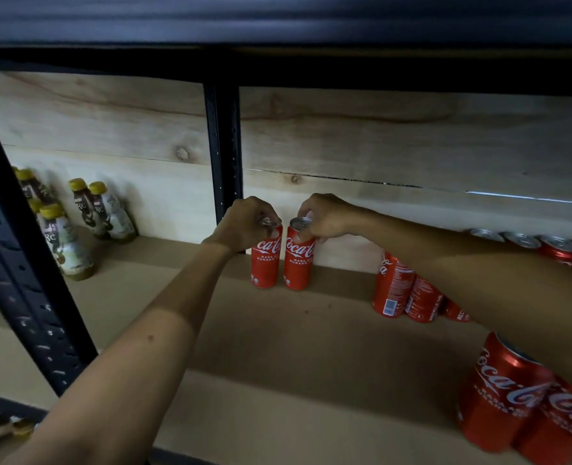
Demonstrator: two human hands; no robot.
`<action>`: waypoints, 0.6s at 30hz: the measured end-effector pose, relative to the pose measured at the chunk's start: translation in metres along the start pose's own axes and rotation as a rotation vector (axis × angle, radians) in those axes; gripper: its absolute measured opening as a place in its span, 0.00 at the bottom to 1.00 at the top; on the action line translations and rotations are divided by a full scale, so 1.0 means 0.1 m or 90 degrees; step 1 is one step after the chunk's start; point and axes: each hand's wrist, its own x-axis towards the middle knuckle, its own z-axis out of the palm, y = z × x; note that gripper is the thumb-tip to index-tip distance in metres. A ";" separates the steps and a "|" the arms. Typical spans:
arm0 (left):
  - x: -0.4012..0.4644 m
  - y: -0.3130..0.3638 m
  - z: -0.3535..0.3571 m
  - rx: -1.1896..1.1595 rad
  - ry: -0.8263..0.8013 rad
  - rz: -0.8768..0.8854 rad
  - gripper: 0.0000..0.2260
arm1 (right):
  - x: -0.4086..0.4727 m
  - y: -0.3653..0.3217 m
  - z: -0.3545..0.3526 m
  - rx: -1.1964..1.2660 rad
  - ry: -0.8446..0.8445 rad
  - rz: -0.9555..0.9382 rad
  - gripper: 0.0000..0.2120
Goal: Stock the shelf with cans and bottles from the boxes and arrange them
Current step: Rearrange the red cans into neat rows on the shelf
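- The person reaches both arms deep onto the shelf board (271, 330), toward the black centre post (223, 146) at the back.
- The left hand (244, 224) grips the top of a slim red cola can (266, 260), fingers curled over its rim; this can stands upright just right of the post's foot.
- The right hand (328, 218) pinches the rim of a second slim red can (298, 263), thumb on the near side, fingers over the lid.
- The two held cans stand side by side on the board, close together with a thin gap between them, logos facing the camera, near the wooden back wall (378, 146).
- Further right of the post, a cluster of red cans (402, 290) stands under the right forearm, and a row of can tops (526, 241) runs along the back wall.
- Far right and nearest the camera stand two larger-looking red cans (512, 394) at the board's front.
- Left of the post, yellow-capped bottles (100, 209) with pale labels stand in a loose group near the black corner upright (19, 263).
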 end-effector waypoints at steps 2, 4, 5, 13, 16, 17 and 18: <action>0.10 -0.08 0.02 0.002 0.021 -0.028 0.08 | 0.13 -0.05 0.04 0.020 0.010 0.028 0.25; 0.18 -0.14 0.04 -0.001 0.041 -0.062 0.08 | 0.25 -0.08 0.11 0.043 0.030 0.047 0.20; 0.22 -0.17 0.05 -0.005 0.049 -0.075 0.08 | 0.30 -0.08 0.14 0.050 0.044 0.054 0.18; 0.31 -0.26 0.11 -0.021 0.054 -0.103 0.09 | 0.48 -0.05 0.26 0.084 0.183 0.095 0.12; 0.31 -0.30 0.12 -0.019 0.047 -0.093 0.09 | 0.50 -0.02 0.28 0.120 0.189 0.113 0.13; 0.31 -0.31 0.13 -0.021 0.047 -0.094 0.10 | 0.50 -0.02 0.29 0.125 0.186 0.120 0.15; 0.31 -0.31 0.13 -0.026 0.051 -0.097 0.10 | 0.50 -0.02 0.28 0.126 0.184 0.124 0.17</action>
